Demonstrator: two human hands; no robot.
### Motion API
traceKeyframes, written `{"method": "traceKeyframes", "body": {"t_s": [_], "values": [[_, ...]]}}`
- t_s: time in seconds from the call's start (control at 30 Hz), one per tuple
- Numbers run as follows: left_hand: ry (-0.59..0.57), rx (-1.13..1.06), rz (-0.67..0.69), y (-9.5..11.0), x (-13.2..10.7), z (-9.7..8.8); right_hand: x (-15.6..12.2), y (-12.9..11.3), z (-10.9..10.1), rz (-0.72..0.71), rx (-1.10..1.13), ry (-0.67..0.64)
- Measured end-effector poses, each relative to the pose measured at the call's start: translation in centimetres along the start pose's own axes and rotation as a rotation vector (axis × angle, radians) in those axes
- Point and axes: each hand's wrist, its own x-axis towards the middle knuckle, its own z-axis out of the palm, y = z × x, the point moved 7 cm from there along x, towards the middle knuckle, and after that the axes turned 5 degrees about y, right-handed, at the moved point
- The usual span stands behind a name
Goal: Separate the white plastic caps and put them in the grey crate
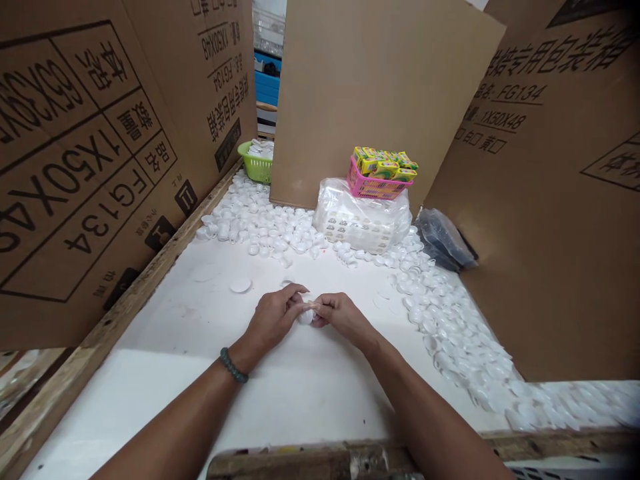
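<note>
Both hands are meeting over the middle of the table (175, 347): the left hand (274, 319) and the right hand (339, 315) are pinching one white cap (306, 316) between their fingertips, low over the white surface. Whether it is touching the surface I cannot tell. A bracelet (234, 366) is sitting on the left wrist.

The cap is looking small and smooth and is being held only by fingertips, so it is likely to slip. If it drops, it is probably going to roll among the look-alikes and be hard to pick out again. Uneven pressing from the two sides could also be tilting it, though the fingers are hiding how it sits.

A lone white disc (241, 285) is lying just beyond the left hand, apart from everything else. A heap of loose caps (260, 227) is curving along the back and down the right side, crowding the right forearm; a careless sweep of that arm could be scattering them. Behind the heap, a clear bag (363, 220) is carrying a pink basket (380, 187) of yellow boxes (385, 163), with a dark bag (443, 240) beside it and a green basket (257, 167) in the far left corner. Cardboard sheets (375, 87) are walling in the table on three sides.
</note>
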Motion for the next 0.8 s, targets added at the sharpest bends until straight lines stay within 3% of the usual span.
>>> {"method": "traceKeyframes", "body": {"t_s": [0.1,0.17,0.27,0.43,0.57,0.8], "values": [[-0.015,-0.044,-0.152,-0.9,0.0,0.0,-0.4,-0.7,-0.5,-0.027,-0.098,0.047],[-0.022,-0.102,-0.261,-1.7,-0.1,0.2,-0.9,-2.2,-0.9,-0.184,-0.251,0.095],[-0.007,-0.224,-0.376,-2.9,-0.2,0.2,-1.7,-3.7,-0.3,-0.375,-0.385,0.048],[-0.073,-0.465,-0.517,-3.7,-0.3,0.8,-1.4,-3.1,0.6,-0.433,-0.526,0.080],[-0.143,-0.620,-0.542,-3.4,-0.4,1.2,-1.5,-2.9,0.6,-0.443,-0.561,0.057],[-0.162,-0.484,-0.395,-2.8,-0.3,1.3,-2.1,-3.7,0.7,-0.423,-0.557,0.064]]}}
